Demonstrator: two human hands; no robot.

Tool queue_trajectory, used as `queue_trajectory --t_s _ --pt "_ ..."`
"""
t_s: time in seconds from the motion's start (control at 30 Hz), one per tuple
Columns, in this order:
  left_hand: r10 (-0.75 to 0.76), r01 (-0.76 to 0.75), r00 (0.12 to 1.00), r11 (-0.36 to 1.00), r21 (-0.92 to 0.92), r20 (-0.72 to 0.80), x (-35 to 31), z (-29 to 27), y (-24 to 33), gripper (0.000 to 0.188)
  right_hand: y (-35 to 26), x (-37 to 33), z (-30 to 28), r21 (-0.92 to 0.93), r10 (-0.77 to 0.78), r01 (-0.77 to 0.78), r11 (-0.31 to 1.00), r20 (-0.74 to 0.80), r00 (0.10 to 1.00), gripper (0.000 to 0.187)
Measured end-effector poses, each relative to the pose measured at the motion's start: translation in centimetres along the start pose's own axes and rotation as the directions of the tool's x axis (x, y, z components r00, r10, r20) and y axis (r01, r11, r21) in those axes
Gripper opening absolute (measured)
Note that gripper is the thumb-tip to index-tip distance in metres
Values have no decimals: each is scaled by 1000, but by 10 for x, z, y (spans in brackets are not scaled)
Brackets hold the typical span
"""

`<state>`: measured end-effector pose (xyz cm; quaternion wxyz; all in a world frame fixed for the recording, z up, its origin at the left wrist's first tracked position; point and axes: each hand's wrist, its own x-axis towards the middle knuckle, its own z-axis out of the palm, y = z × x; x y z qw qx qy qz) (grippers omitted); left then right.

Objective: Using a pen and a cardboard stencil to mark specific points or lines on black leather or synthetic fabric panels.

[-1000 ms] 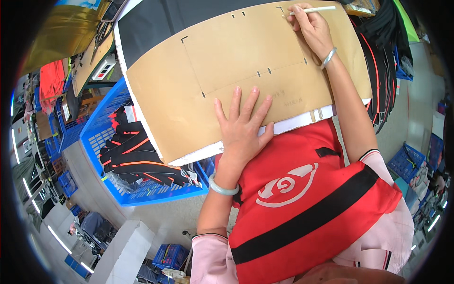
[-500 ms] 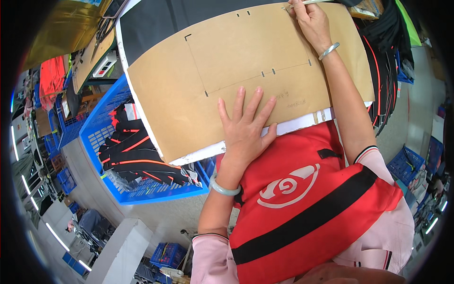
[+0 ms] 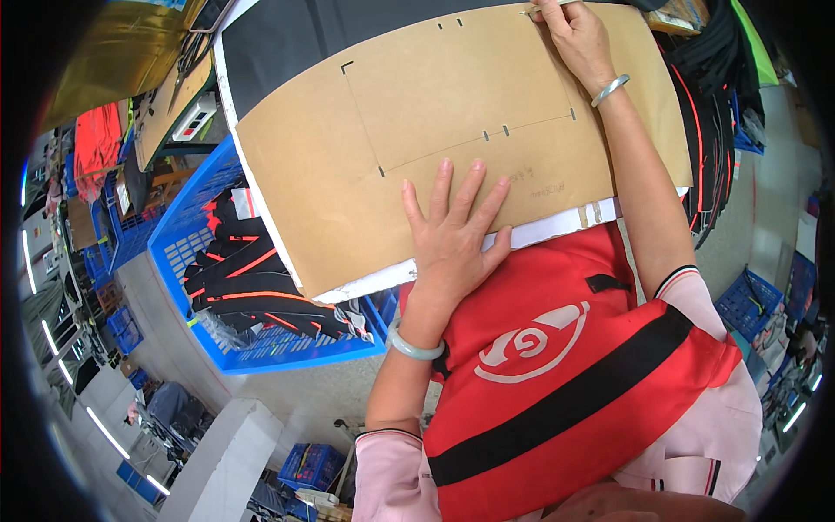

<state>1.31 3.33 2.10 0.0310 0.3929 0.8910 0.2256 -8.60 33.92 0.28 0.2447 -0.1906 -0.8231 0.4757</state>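
A large sheet of brown pattern card lies over black fabric on a white board. Small dark slots pierce the card, joined by faint drawn lines. My left hand rests flat near the card's closest edge, fingers spread and thumb out to the side. At the far edge my right hand pinches a thin, pale pen, its tip down at one of the far marks. The pen is mostly hidden by the fingers and the picture's top rim.
To the left stands a blue plastic basket with black, orange-striped garments. Dark garments hang at the right. A power strip is fixed beside a wooden tabletop. More blue crates stand on the floor.
The view has shifted very slightly. My right hand and the pen stay at nearly the same far spot on the card; my left hand has not moved on it.
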Motion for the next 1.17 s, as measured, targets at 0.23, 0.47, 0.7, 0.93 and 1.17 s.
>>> queue_trajectory --t_s 0.23,0.47,0.7,0.93,1.17 --pt "7 -8 1000 1000 21 19 -1 1 -2 63 0 1 -1 -50 -18 21 999 57 998 28" --pt "4 -5 1000 1000 19 16 -1 1 -1 63 5 2 -2 -145 -105 104 984 2 994 28" --pt "8 -8 1000 1000 15 7 -1 2 -2 62 12 1 0 -76 -93 91 993 -18 996 26" --pt "0 0 1000 1000 10 -13 -1 1 -2 59 3 -3 8 212 -30 30 977 -6 1000 22" --pt "8 -8 1000 1000 -5 -12 -1 3 -2 61 -1 -12 50 435 -616 573 695 -51 786 27"
